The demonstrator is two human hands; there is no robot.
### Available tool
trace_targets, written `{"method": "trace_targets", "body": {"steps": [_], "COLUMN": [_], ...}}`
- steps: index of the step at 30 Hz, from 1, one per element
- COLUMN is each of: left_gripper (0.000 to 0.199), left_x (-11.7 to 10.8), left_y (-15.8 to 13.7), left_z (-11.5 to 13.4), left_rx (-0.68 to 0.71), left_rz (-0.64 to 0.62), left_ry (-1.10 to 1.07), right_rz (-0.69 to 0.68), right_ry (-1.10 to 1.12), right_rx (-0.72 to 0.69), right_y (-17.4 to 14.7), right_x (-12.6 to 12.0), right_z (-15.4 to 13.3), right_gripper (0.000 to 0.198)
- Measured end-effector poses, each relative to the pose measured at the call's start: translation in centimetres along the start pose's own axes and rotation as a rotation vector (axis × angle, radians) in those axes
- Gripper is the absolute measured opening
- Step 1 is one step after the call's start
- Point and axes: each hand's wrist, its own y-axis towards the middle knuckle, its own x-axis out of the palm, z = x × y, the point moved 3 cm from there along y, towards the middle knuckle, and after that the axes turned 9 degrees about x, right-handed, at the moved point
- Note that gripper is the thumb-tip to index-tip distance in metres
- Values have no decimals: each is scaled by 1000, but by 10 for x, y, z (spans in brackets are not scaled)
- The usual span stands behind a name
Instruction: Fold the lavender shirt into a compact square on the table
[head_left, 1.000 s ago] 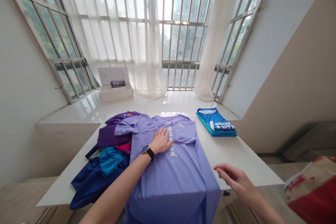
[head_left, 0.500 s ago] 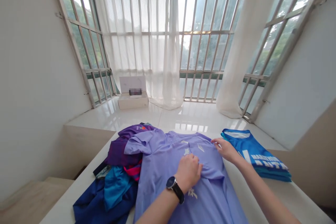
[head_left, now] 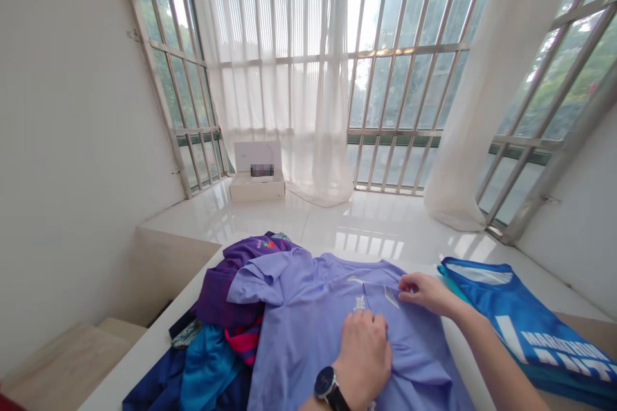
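The half-curled left hand (head_left: pixel 364 350) and the right hand (head_left: pixel 427 292), thumb close to fingers, touch the lavender shirt (head_left: pixel 308 318), any pinch unclear, as it lies on the white table (head_left: pixel 110 393) between crumpled clothes (head_left: pixel 222 298) and a folded blue top (head_left: pixel 523 311).

Daylight reaches you through barred windows (head_left: pixel 405 93), partly veiled by sheer white curtains (head_left: pixel 325 109); a glossy white sill (head_left: pixel 270 221) runs below, and a plain wall (head_left: pixel 72 128) stands at your left.

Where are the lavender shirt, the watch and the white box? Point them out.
Lavender shirt (head_left: pixel 313 318): head view, on the cloth of its body.
Watch (head_left: pixel 325 382): head view, on its dark dial.
White box (head_left: pixel 257 191): head view, on its front wall.
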Motion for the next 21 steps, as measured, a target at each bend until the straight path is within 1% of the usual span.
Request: {"method": "trace_targets", "body": {"steps": [5, 10, 14, 18, 21], "left_gripper": [27, 25, 30, 29, 33], "left_x": [1, -1, 0, 4, 4], "left_y": [2, 1, -1, -3, -3], "left_z": [1, 5, 6, 4, 2], "left_rx": [35, 78, 47, 29, 30], "left_rz": [-9, -1, 27, 31, 42], "left_ry": [34, 65, 31, 0, -39], "right_rz": [-24, 13, 17, 0, -5], "right_ry": [30, 65, 122, 227, 300], "right_rx": [-17, -39, -73, -107, -120], "right_y": [-4, -3, 1, 0, -4], "right_x": [1, 12, 18, 11, 1], "right_z": [-7, -20, -26, -25, -24], "right_gripper": [22, 31, 25, 27, 31]}}
